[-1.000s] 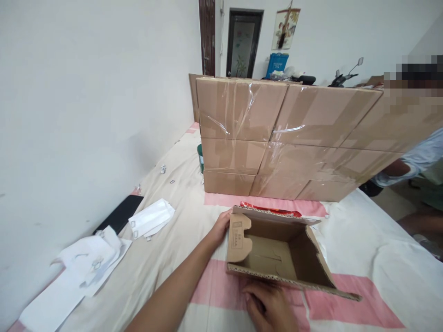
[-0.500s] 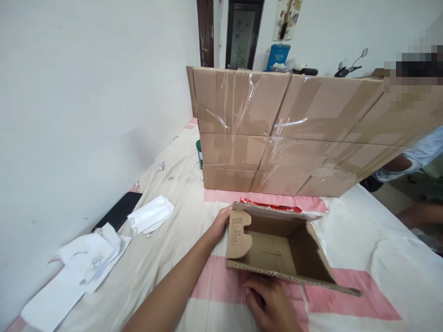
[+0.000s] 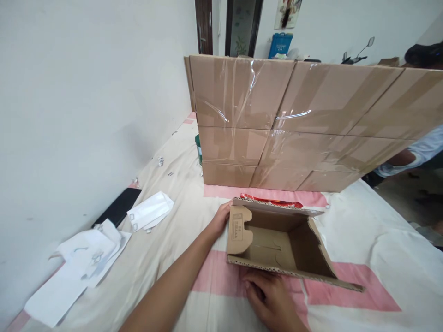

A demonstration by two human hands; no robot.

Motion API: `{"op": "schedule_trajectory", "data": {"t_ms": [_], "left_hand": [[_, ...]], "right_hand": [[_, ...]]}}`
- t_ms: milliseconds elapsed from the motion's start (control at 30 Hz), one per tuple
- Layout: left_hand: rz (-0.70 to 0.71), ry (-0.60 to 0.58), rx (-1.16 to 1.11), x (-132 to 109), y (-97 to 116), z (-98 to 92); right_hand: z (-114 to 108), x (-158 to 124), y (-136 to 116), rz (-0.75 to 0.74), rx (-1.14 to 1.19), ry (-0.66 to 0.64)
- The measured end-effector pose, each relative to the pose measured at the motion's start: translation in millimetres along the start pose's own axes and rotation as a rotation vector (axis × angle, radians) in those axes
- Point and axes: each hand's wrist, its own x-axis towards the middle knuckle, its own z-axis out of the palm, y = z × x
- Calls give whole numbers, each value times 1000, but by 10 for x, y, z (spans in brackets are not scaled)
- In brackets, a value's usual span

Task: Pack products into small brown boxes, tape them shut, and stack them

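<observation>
A small open-topped cardboard box (image 3: 304, 235) stands on the cloth in front of me, its inside bare and one short flap with printing on its left side. My left hand (image 3: 221, 217) is closed on the far left corner of the box, with part of the fingers hidden behind it. At the near side, my right hand (image 3: 268, 295) is curled against the box wall, the fingertips partly hidden under the rim. A red packet (image 3: 272, 201) shows just behind the far wall of the box.
Beyond the box rises a large stack of taped cardboard boxes (image 3: 304, 124). To the left lie white paper sheets (image 3: 76, 272), a folded white piece (image 3: 150, 211) and a flat black object (image 3: 117, 207) along the wall. Another person's sleeve (image 3: 425, 152) shows at the right.
The view has tilted slightly downward, so the stack and background sit higher. Both hands keep their places at the box. The person at the right has shifted a little.
</observation>
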Motion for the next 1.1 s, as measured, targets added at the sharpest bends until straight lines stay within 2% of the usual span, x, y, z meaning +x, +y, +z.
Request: {"op": "schedule_trajectory", "data": {"t_ms": [333, 567, 1100], "left_hand": [[24, -11, 3, 0, -5, -22], [15, 6, 28, 11, -15, -36], [3, 32, 51, -5, 14, -20]], "right_hand": [[-11, -19, -33, 19, -11, 20], [-25, -20, -29, 73, -22, -31], [-46, -15, -52, 57, -17, -7]]}}
